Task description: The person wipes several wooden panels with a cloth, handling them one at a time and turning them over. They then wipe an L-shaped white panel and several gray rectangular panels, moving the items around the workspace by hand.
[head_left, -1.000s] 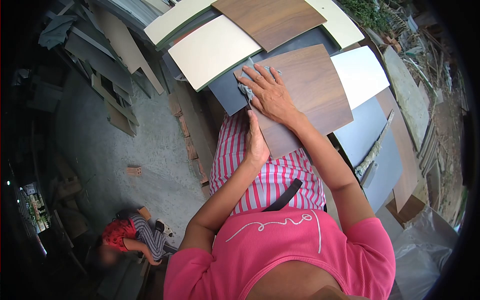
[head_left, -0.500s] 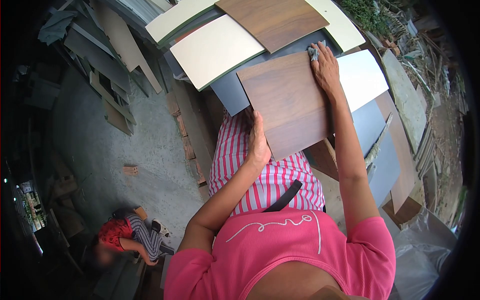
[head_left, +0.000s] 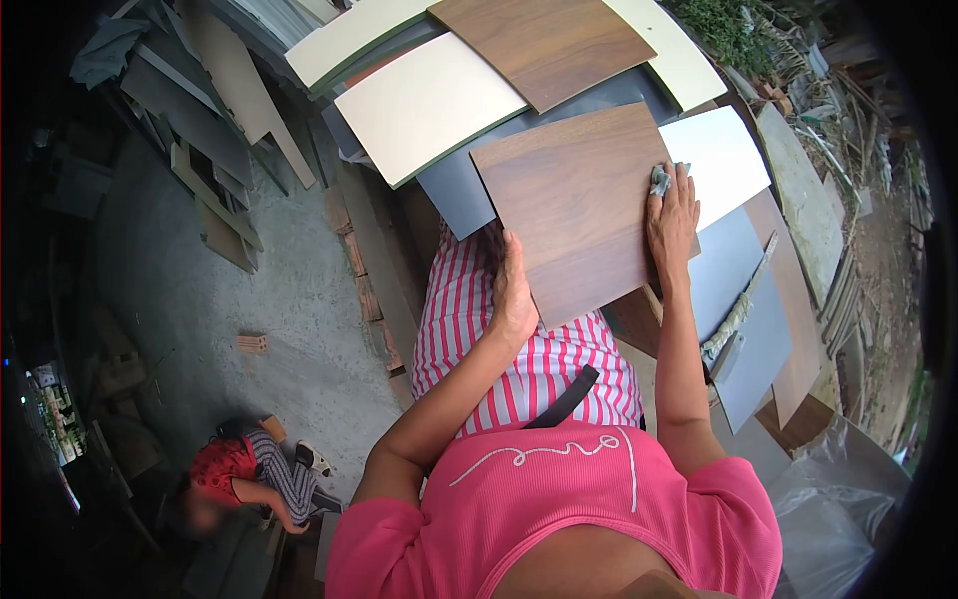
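Note:
A dark walnut-look board lies tilted on my lap, over a pink striped skirt. My left hand grips its near left edge, thumb on top. My right hand presses a small grey cloth against the board's right edge, fingers closed over the cloth.
More sample boards surround it: cream, brown, white, grey and dark grey. Offcuts and bricks lie on the concrete floor at left. Another person in red crouches at lower left. Plastic sheeting is at lower right.
My right hand with the cloth swept from the board's far left corner to its far right corner, then down the right edge. My left hand kept its hold.

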Demonstrator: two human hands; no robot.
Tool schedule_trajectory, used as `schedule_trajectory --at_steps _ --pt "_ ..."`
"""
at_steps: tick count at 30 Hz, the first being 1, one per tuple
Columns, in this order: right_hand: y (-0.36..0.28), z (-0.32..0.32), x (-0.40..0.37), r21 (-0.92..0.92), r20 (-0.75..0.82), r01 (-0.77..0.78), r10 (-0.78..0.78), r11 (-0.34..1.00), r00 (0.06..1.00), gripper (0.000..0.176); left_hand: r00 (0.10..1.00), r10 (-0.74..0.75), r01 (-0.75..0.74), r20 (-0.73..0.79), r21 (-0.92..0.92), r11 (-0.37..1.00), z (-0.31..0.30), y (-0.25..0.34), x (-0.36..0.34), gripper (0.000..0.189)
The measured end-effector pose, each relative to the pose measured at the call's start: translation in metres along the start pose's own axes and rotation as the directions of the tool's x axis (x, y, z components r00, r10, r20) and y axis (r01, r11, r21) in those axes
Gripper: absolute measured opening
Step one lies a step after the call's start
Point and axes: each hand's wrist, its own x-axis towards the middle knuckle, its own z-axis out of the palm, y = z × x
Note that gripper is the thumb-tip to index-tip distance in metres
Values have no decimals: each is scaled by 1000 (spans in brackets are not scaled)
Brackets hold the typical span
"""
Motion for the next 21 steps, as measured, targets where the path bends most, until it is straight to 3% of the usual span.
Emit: schedule_trajectory --at_steps 8,15,19,21 --pt "-11 -13 -33 -77 28 -36 38 996 999 49 1000 -4 5 -17 21 1000 -3 -3 3 81" --pt "-78 -14 -45 52 97 188 -192 981 977 54 1000 11 -12 21 4 1000 2 2 -1 80" --pt "-122 -12 -56 127 121 315 -330 941 936 56 998 38 -39 54 11 999 0 0 1 76" --pt "-139 -11 -63 220 106 446 -476 868 873 52 998 57 -58 37 25 998 -1 -1 1 74"
